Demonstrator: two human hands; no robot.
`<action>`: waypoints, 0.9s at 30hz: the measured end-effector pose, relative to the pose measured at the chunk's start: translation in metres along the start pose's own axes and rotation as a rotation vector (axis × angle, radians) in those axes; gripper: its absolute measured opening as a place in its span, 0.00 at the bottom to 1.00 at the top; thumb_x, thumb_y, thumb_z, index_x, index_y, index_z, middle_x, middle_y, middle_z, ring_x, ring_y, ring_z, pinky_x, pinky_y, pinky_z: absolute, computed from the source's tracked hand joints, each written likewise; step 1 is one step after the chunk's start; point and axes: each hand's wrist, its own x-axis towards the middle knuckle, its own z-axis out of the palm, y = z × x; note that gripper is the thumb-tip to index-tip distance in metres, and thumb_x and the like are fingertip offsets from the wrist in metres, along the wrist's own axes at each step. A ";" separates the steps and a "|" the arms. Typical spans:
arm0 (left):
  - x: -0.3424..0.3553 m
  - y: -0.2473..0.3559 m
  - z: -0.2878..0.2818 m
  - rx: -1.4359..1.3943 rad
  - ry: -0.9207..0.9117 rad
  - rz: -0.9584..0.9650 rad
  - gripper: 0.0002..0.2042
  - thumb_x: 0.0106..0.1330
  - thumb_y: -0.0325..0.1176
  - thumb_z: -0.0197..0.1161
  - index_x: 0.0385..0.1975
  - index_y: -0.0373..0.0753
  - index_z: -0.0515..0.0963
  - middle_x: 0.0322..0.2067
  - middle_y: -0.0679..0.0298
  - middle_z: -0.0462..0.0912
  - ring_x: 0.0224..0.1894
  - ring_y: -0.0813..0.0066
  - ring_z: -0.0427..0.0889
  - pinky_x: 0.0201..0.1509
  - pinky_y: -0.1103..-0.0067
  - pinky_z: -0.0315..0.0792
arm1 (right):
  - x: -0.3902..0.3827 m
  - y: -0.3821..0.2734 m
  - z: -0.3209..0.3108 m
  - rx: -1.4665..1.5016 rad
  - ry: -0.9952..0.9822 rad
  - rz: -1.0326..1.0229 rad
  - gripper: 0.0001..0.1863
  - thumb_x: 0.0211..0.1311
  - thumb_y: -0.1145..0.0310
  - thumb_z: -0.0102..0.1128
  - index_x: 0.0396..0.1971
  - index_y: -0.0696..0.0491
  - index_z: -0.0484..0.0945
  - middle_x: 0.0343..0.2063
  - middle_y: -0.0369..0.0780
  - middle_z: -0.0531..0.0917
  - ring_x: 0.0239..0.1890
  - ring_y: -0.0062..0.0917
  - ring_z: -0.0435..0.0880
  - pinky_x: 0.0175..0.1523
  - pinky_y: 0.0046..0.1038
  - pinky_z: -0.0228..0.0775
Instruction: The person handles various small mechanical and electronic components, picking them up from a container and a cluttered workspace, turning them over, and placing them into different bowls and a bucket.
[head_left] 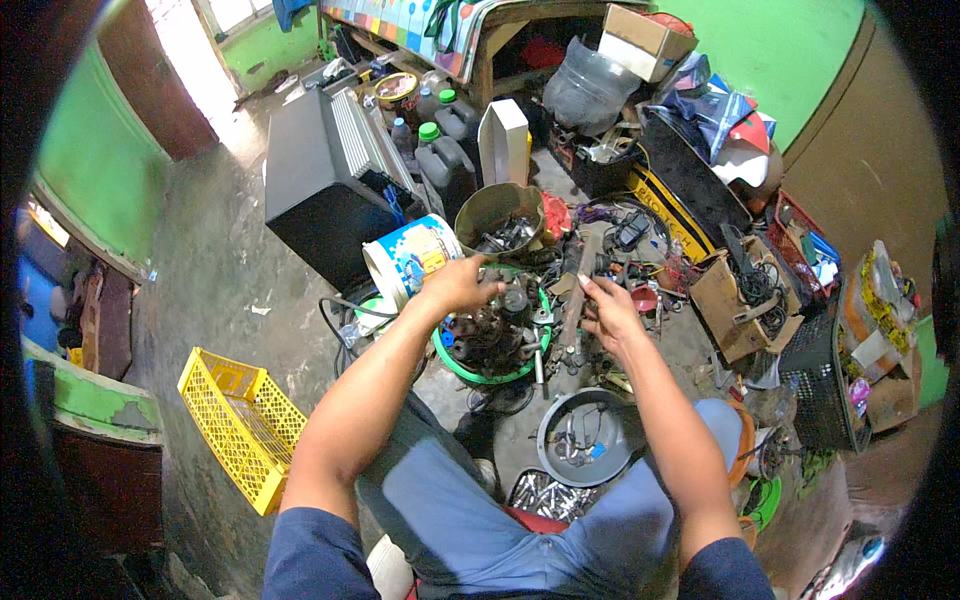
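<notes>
My left hand (463, 286) is over the far left part of a green-rimmed basin (462, 371) heaped with dark, greasy metal parts (487, 338). Its fingers are bent together, and what they hold, if anything, is too small to make out. A small round greyish part (515, 299) lies close to the fingertips. Right of the basin, my right hand (612, 315) is closed at the edge of a long, flat brownish bar (577, 295), its thumb against it. Beyond the basin stands a round tin (467, 222) holding metal pieces, beside a tipped white-and-blue bucket (412, 256).
Between my legs are a grey basin (548, 440) with small parts and a tray of shiny metal pieces (548, 497). A yellow plastic crate (232, 425) lies left. Loose parts, a cardboard box (728, 318) and a black crate (815, 370) crowd the right; a black cabinet (315, 185) stands far left.
</notes>
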 end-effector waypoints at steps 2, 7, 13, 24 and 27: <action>0.019 -0.013 0.005 -0.044 0.052 -0.036 0.34 0.61 0.56 0.65 0.61 0.40 0.72 0.50 0.46 0.82 0.55 0.49 0.80 0.59 0.61 0.73 | 0.039 0.011 0.006 0.039 -0.146 -0.004 0.26 0.65 0.55 0.66 0.55 0.57 0.74 0.46 0.39 0.79 0.46 0.32 0.78 0.49 0.41 0.73; 0.063 -0.043 0.028 0.007 -0.100 -0.235 0.38 0.62 0.57 0.64 0.70 0.46 0.62 0.60 0.49 0.75 0.63 0.49 0.74 0.65 0.57 0.68 | 0.112 0.021 0.079 0.114 -0.160 0.077 0.19 0.63 0.63 0.68 0.51 0.56 0.79 0.37 0.36 0.82 0.33 0.22 0.79 0.35 0.29 0.71; 0.094 -0.054 0.031 -0.031 -0.110 -0.276 0.38 0.63 0.45 0.65 0.73 0.55 0.56 0.69 0.54 0.63 0.69 0.46 0.64 0.68 0.53 0.64 | 0.191 0.035 0.115 0.066 0.031 0.016 0.08 0.61 0.69 0.67 0.36 0.58 0.83 0.18 0.35 0.78 0.14 0.17 0.68 0.17 0.25 0.53; 0.099 -0.036 0.027 0.061 -0.159 -0.286 0.40 0.63 0.47 0.66 0.73 0.59 0.52 0.73 0.60 0.56 0.71 0.46 0.61 0.69 0.53 0.63 | 0.152 0.009 0.097 -0.007 -0.053 -0.009 0.19 0.73 0.68 0.52 0.59 0.58 0.71 0.45 0.39 0.82 0.46 0.30 0.85 0.43 0.32 0.83; 0.104 -0.026 0.031 0.076 -0.109 -0.225 0.39 0.63 0.53 0.64 0.73 0.56 0.53 0.71 0.57 0.60 0.69 0.47 0.64 0.69 0.55 0.64 | 0.129 -0.006 0.059 -0.023 -0.030 -0.058 0.19 0.74 0.68 0.50 0.60 0.58 0.70 0.48 0.41 0.83 0.46 0.31 0.86 0.45 0.33 0.83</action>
